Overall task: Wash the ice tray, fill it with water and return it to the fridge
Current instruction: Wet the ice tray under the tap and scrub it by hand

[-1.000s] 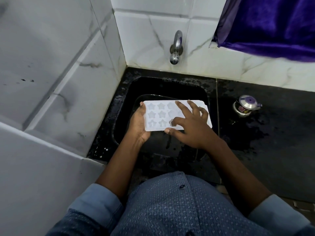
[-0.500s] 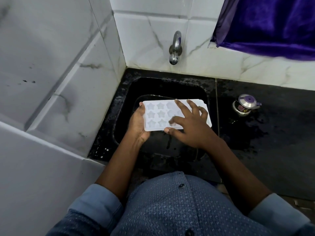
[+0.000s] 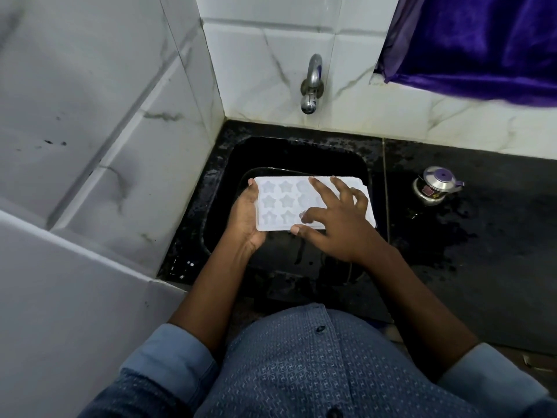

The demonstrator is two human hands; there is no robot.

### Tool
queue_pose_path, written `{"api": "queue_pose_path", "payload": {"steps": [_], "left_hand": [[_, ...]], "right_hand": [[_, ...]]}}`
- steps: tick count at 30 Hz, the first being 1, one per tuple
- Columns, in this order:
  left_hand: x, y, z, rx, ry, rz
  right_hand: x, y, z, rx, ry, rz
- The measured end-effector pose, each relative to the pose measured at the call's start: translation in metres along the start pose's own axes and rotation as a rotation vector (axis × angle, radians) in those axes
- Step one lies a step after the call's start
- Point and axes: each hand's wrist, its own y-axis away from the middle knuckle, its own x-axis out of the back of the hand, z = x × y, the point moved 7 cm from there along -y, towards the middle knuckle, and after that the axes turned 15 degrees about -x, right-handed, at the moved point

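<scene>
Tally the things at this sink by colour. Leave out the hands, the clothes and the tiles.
White: 1, the tray
Silver: 2, the tap and the pot
Purple: 1, the cloth
Black: 1, the sink
Total: 5

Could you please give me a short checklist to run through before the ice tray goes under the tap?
1. Left hand grips the ice tray by its left edge: ok.
2. Tray held level over the sink, star cavities up: ok.
3. Right hand off the cavities: not ok, its fingers rest on the tray's right half.
4. Tap running: not ok, no stream shows.
5. Cavities scrubbed clean: cannot tell.
6. Metal pot on the counter clear of the sink: ok.
</scene>
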Motion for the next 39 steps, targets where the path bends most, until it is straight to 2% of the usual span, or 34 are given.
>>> {"api": "queue_pose_path", "payload": {"steps": [39], "left_hand": [[-0.0085,-0.004,-0.0034,0.007,0.038,0.011]], "right_hand": [[0.0057,-0.0011,0.0041,-0.003,0.02,0.043]]}}
